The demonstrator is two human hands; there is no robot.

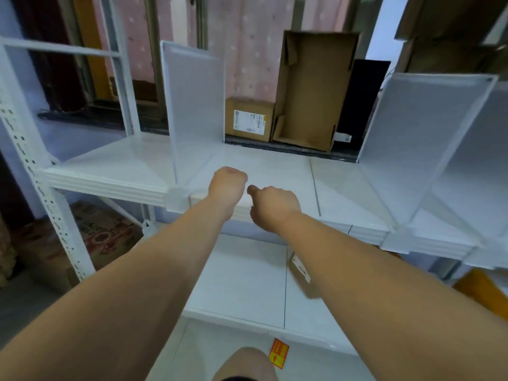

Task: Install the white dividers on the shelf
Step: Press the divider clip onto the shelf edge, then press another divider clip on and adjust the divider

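Two dividers stand upright on the shelf (275,171): left divider (195,105) w/ its clip on the front lip, right divider (423,138) well apart. Both look like thin mesh panels, prob light, stiff-ish, bendable; best held by the frame edges, not the mesh. Left hand (226,185) is curled at the lip just right of the left divider; can't tell if it holds anything. Right hand (275,207) is loosely curled, nothing visible in it. Open room btwn the dividers; shelf lip is hard-edged.

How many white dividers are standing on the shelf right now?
2. One divider stands left of the hands, clipped at the shelf front edge. The other divider stands at right. More may sit beyond the right frame edge.
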